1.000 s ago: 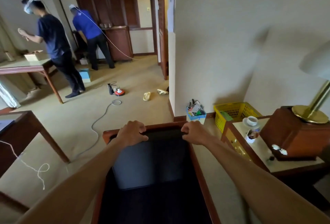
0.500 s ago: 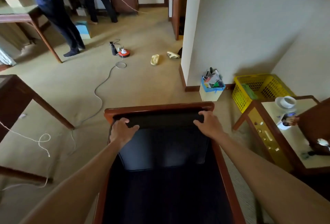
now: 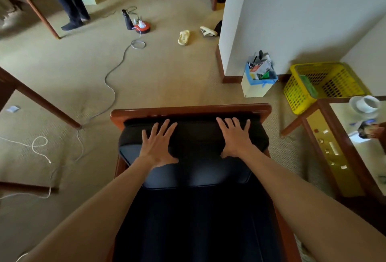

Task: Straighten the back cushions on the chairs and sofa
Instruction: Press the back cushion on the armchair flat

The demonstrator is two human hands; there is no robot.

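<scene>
The back cushion [image 3: 192, 136] lies directly under both palms, its long axis running left to right along the chair's wooden top rail [image 3: 191, 109]. The left hand [image 3: 159, 146] and right hand [image 3: 236, 138] are pressed flat on it, fingers spread wide, pointing toward the rail. Neither hand is nearer.

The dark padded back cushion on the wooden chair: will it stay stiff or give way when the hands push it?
The dark padded back cushion probably yields: it bulges softly around the flat left hand and right hand. Its smooth, slightly shiny cover may be slippery. The glossy wooden chair frame behind likely stops it from sliding back.
</scene>
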